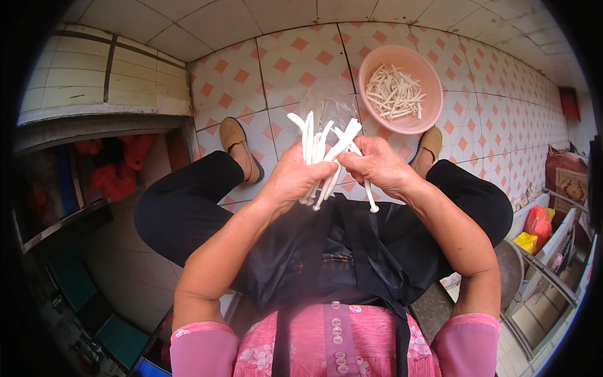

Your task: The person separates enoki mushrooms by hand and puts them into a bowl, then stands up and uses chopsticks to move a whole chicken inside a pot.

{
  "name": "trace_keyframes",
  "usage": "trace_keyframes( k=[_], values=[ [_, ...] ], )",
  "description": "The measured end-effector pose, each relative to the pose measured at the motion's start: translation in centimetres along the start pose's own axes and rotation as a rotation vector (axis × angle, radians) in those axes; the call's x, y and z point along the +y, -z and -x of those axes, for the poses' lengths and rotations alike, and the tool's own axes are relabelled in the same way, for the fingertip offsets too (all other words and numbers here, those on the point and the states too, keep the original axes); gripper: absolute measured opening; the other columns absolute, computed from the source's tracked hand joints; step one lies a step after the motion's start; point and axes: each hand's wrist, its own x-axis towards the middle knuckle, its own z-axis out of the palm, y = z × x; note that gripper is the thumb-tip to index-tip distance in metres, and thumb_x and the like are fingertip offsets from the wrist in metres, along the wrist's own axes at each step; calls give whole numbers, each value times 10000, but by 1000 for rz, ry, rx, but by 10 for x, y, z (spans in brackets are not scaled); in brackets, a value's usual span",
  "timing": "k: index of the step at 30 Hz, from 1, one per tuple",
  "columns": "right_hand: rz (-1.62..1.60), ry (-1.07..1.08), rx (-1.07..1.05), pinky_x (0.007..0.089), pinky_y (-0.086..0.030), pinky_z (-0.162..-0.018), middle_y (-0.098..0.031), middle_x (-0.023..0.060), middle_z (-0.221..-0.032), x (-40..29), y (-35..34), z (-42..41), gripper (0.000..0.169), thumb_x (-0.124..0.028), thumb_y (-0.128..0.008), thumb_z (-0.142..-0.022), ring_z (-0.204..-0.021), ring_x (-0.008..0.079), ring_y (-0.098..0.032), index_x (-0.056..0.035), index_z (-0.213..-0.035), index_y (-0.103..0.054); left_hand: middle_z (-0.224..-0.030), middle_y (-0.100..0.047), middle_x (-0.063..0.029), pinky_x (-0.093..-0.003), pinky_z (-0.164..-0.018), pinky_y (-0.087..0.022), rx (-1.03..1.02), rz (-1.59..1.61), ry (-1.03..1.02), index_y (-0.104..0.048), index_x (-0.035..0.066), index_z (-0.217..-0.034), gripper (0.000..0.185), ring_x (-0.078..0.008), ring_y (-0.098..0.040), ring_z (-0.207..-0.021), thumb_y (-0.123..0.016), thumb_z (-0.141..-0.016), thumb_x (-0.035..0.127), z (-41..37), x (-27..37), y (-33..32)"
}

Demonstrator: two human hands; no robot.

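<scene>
A loose bunch of long white mushrooms (312, 141) with small caps is gripped in my left hand (297, 172), thumb pressed across the stems. My right hand (384, 162) pinches one separate mushroom (370, 194), its cap hanging down toward my lap. The two hands almost meet, their fingertips close together at a thick stem. Just beyond them, a clear plastic bag (325, 101) lies on the floor, partly hidden behind the stems. Farther out to the right, a pink plastic basin (434, 101) holds a heap of thin white mushroom strips (395, 92).
Patterned tiles (301, 61) cover the floor around my shoes. A black apron (325, 254) spreads over my lap. On the left stands a tiled counter (103, 110) with red plastic bags (113, 179) on the shelf beneath. A metal-framed rack (546, 264) with bagged items is at right.
</scene>
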Motion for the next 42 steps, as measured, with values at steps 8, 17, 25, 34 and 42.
trace_keyframes(
  k=[8,17,25,34,42],
  values=[
    [9,-13,-193,237,-325,-472,-489,-1,-621,-4,12,2,267,-275,-594,-843,-542,70,-437,-11,-813,-582,-836,-588,-16,-219,-619,-460,-125,58,15,-564,10,-1024,217,-77,-558,-699,-635,-823,49,1,1,4],
    [-86,52,-73,212,-357,-494,-552,18,-736,11,0,-1,316,-300,-632,-851,-627,66,-474,-15,-981,-594,-884,-625,-45,-234,-659,-479,-32,70,-45,-572,-5,-1040,236,-98,-585,-757,-647,-828,68,-2,-4,8],
    [-13,-96,-85,200,-396,-553,-594,3,-800,6,8,-2,159,-178,-572,-858,-642,49,-515,-41,-938,-586,-845,-643,-83,-262,-641,-526,4,54,-20,-562,-27,-1047,238,-139,-623,-697,-632,-846,78,-2,-2,14],
    [-319,-25,-16,238,-446,-604,-606,5,-873,18,6,-7,210,-197,-597,-877,-722,91,-563,-50,-1026,-584,-844,-645,-101,-304,-627,-560,-7,301,68,-556,-28,-1067,239,-158,-641,-688,-621,-865,82,-2,-5,12],
    [-415,45,118,251,-475,-550,-620,22,-822,21,-4,-7,159,-148,-656,-853,-730,95,-575,-36,-958,-614,-828,-635,-113,-334,-655,-578,8,259,75,-569,-50,-1055,231,-184,-643,-673,-615,-867,76,-6,-10,11]
  ],
)
